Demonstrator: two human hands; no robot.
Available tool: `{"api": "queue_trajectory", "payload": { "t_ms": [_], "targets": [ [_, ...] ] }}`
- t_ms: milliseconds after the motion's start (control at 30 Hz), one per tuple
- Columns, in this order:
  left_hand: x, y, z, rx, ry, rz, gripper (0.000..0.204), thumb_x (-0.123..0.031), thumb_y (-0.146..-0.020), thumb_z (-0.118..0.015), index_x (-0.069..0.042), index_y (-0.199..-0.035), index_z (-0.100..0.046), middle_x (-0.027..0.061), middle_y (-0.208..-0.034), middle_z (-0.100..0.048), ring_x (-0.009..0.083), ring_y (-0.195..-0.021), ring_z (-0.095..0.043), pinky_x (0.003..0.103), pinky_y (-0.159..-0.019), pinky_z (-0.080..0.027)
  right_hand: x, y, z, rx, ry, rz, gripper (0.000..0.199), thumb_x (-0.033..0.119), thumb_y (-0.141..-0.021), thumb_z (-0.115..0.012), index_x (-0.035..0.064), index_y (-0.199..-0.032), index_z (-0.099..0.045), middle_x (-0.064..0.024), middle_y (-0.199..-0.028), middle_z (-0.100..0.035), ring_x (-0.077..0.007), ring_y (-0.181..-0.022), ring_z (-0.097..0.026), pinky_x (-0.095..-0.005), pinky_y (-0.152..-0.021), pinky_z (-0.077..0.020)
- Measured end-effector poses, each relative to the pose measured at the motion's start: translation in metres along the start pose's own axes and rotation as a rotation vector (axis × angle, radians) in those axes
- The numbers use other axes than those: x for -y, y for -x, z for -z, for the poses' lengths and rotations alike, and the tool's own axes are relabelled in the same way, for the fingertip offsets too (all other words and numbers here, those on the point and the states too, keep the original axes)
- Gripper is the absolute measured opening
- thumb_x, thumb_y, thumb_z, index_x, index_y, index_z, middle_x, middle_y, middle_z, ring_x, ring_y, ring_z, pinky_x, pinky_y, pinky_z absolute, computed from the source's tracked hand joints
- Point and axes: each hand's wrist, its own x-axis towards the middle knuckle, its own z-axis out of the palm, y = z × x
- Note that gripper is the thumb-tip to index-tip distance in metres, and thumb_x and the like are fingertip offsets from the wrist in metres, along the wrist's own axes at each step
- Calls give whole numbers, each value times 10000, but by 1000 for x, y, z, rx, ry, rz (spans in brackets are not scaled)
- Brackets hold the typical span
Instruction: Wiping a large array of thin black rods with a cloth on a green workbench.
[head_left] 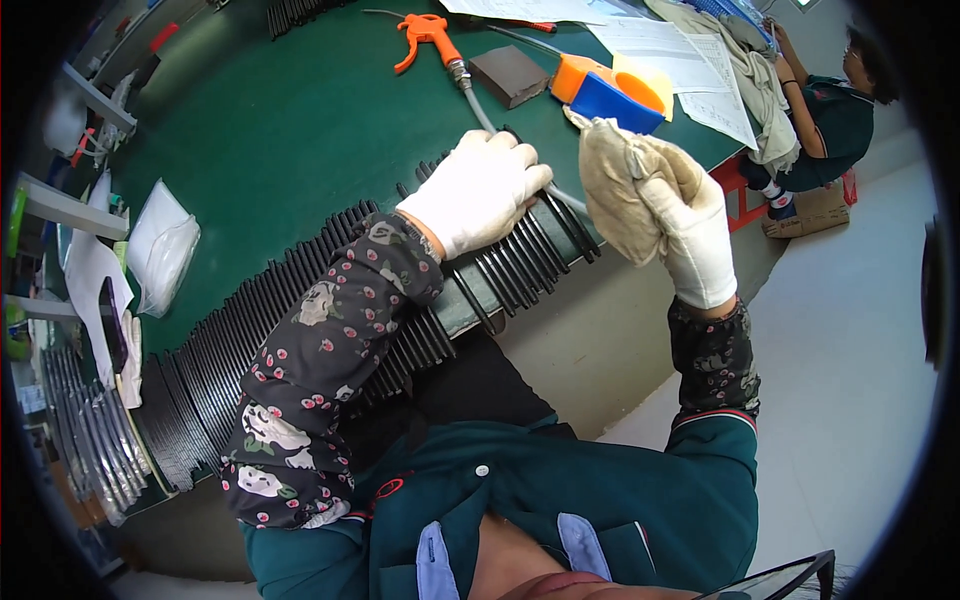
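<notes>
Head view. A row of slender black rods (425, 342) lies side by side along the near edge of the green surface (260, 130), running from the lower left to the centre right of the frame, the lower ends projecting past the edge. The left hand (480, 190), in a white glove, rests over the row's upper right end; its fingers are bent and partly drawn together, but whether they grip a rod or merely lie on it cannot be told. The right hand (698, 245), likewise gloved, is raised right of centre, clear of the rods, its fingers closed around a folded beige cloth (615, 190).

Stage of the work: judged to be under way. The rods are close-packed at lower left and separated into clusters by gaps near the left hand, which suggests that handling is centred at this end; which rods are finished and which remain cannot be distinguished by their look.

Surroundings: an orange air blow gun (428, 40) with a grey hose (478, 108), a brown block (510, 76) and an orange-and-blue holder (615, 95) occupy the upper centre; paper sheets (660, 60) lie at upper right, and a clear plastic bag (165, 250) at left.
</notes>
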Motion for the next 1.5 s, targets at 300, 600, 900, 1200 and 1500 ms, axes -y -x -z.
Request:
{"api": "queue_trajectory", "payload": {
  "t_ms": [300, 600, 900, 1200, 1500],
  "targets": [
    [-16, -18, -6, 35, 64, -145, 255, -121, -826, -583, -159, -1064, -665, 52, -967, -578, 236, -945, -565, 368, -808, -449, -8, -3, 13, -86, -2, -10, 373, 95, -893, -650, -38, -1232, -568, -83, -1132, -644, -118, -1015, -601, -255, -908, -482],
    [-28, -43, 10, 4, -155, -93, 142, -134, -775, -596, -123, -914, -621, 41, -837, -557, 210, -843, -579, 325, -688, -474, -30, -10, 39, -149, 20, -40, 353, 90, -903, -633, -59, -1216, -568, -98, -1133, -648, -130, -1019, -613, -254, -907, -487],
    [-18, -43, -21, -101, 76, -61, 166, -128, -791, -614, -133, -957, -629, 17, -929, -613, 228, -935, -589, 348, -725, -494, -31, -7, 45, -171, 11, -58, 332, 71, -912, -607, -60, -1214, -568, -101, -1122, -649, -129, -995, -620, -251, -890, -499],
    [-3, 4, -12, -74, 94, -127, 58, -143, -799, -628, -137, -852, -607, 22, -896, -594, 247, -940, -555, 379, -837, -450, -28, -1, 30, -79, 62, -56, 332, 91, -902, -612, -44, -1205, -581, -83, -1108, -654, -120, -1004, -608, -251, -901, -477],
    [8, 38, 9, 59, 300, -132, 154, -106, -810, -624, -107, -962, -601, 80, -995, -580, 296, -1003, -544, 407, -901, -442, -14, 1, 4, 25, 107, -64, 314, 98, -902, -611, -38, -1184, -596, -70, -1096, -660, -114, -982, -608, -250, -886, -476]
  ]
}}
